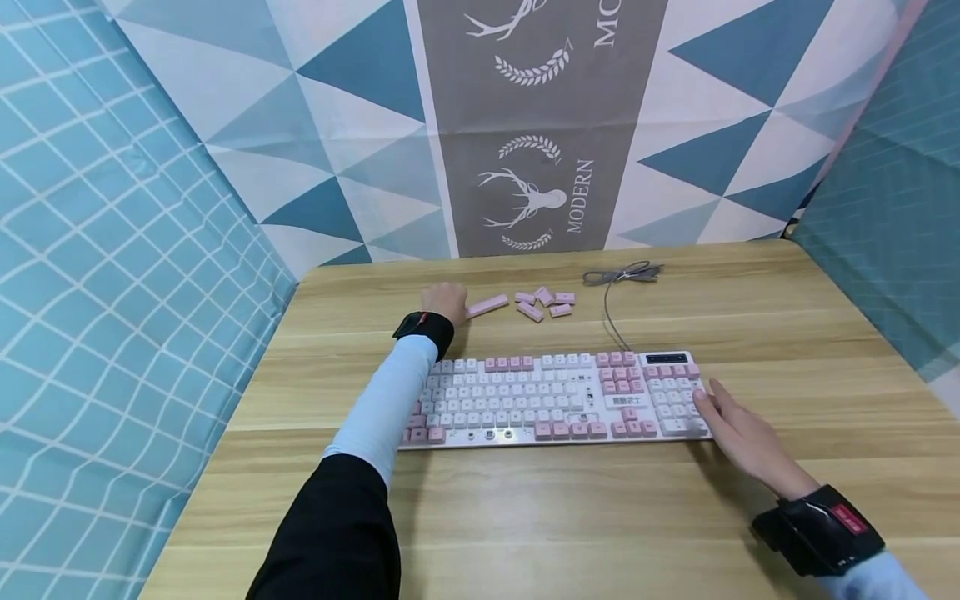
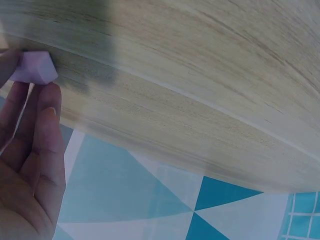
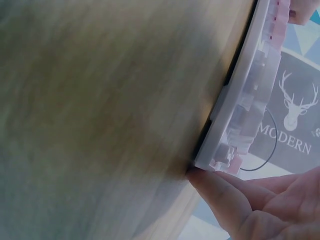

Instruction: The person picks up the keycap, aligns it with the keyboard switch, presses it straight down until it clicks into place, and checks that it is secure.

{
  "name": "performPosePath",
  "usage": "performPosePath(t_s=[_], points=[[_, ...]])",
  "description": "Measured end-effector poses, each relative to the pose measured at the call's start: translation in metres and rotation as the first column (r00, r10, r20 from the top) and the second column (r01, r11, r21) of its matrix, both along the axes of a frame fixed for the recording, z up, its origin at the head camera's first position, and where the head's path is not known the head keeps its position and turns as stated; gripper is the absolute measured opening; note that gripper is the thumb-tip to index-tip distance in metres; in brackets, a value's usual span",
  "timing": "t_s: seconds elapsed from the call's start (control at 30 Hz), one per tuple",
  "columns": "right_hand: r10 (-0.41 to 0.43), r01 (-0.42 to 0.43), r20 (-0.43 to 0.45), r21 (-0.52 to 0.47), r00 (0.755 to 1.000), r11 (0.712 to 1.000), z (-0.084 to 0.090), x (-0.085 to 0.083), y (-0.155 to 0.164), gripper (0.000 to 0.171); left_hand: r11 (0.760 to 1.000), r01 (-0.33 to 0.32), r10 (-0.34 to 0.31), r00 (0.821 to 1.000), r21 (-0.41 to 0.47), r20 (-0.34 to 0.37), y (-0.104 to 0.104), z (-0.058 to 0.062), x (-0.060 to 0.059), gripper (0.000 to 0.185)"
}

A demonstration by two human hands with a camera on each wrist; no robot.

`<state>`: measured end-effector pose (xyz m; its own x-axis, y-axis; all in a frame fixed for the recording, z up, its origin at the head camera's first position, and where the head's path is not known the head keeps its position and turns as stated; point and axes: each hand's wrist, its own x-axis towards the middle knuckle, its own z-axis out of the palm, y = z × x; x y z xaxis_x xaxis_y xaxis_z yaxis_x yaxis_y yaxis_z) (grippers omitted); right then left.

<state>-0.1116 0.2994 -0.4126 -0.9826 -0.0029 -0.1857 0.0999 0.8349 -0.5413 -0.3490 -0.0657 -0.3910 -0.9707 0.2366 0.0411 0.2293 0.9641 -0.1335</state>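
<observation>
Spanning the view, the desk point(image 1: 570, 517) carries one keyboard point(image 1: 555, 398), lying parallel to the near edge at mid-depth. A broad bare strip of wood lies between the keyboard and the near edge, and another runs to the right edge. One grey cable point(image 1: 617, 287) leads from the keyboard's rear toward the far edge, where it lies coiled.

The right hand point(image 1: 742, 437) rests at the keyboard's right end, fingers straight and relaxed, fingertips touching the end edge; the right wrist view shows a finger point(image 3: 220, 197) against the keyboard's corner.

The left hand point(image 1: 444, 302) lies beyond the keyboard, toward the far-left corner, pinching the end of one long pink keycap point(image 1: 487, 306), as the left wrist view confirms point(image 2: 35, 67).

Five small loose keycaps point(image 1: 543, 302) lie clustered just right of it, near the far edge.
</observation>
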Motion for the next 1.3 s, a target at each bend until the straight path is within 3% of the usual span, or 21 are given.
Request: performPosePath(t_s=[0.17,0.3,0.43,0.53,0.6,0.63,0.7,0.73,0.8,0.9,0.97,1.1,1.3], points=[[0.028,-0.028,-0.050,0.018,0.998,0.999,-0.002,0.002,-0.004,0.072,0.998,0.035,-0.036,0.999,0.051,0.016,-0.008,0.000,0.000,0.012],[0.075,-0.065,-0.102,0.096,0.992,0.993,-0.006,0.002,-0.009,0.073,0.983,0.083,-0.094,0.994,0.163,0.063,-0.019,0.009,0.010,0.008],[0.145,-0.122,-0.106,0.198,0.984,0.973,-0.005,0.000,-0.017,0.076,0.958,0.119,-0.152,0.982,0.260,0.111,-0.031,0.024,0.035,0.007],[0.219,-0.174,-0.154,0.259,0.964,0.950,0.008,-0.002,-0.029,0.074,0.952,0.166,-0.199,0.974,0.256,0.109,-0.036,0.035,0.059,0.011],[0.290,-0.218,-0.258,0.274,0.922,0.937,0.018,-0.003,-0.045,0.068,0.950,0.214,-0.243,0.964,0.229,0.107,-0.037,0.040,0.075,0.011],[0.332,-0.246,-0.321,0.280,0.887,0.928,0.022,-0.004,-0.056,0.065,0.947,0.241,-0.269,0.957,0.212,0.113,-0.037,0.042,0.084,0.011],[0.422,-0.319,-0.438,0.290,0.794,0.902,0.029,-0.007,-0.080,0.058,0.937,0.295,-0.322,0.937,0.190,0.135,-0.036,0.044,0.100,0.012],[0.466,-0.355,-0.492,0.307,0.735,0.883,0.030,-0.009,-0.092,0.054,0.932,0.312,-0.340,0.928,0.185,0.150,-0.036,0.045,0.108,0.013],[0.540,-0.414,-0.553,0.347,0.634,0.842,0.031,-0.013,-0.117,0.049,0.920,0.351,-0.380,0.908,0.174,0.174,-0.036,0.045,0.124,0.013],[0.619,-0.456,-0.567,0.420,0.544,0.785,0.031,-0.018,-0.145,0.044,0.903,0.393,-0.422,0.884,0.172,0.199,-0.034,0.044,0.140,0.011],[0.652,-0.481,-0.554,0.442,0.517,0.757,0.030,-0.020,-0.158,0.041,0.896,0.409,-0.438,0.876,0.171,0.202,-0.034,0.042,0.149,0.010],[0.700,-0.537,-0.522,0.453,0.487,0.712,0.024,-0.020,-0.169,0.036,0.881,0.445,-0.469,0.867,0.163,0.168,-0.035,0.037,0.160,0.006],[0.723,-0.570,-0.482,0.448,0.496,0.689,0.013,-0.014,-0.172,0.041,0.859,0.490,-0.506,0.856,0.148,0.109,-0.038,0.026,0.170,0.006]])
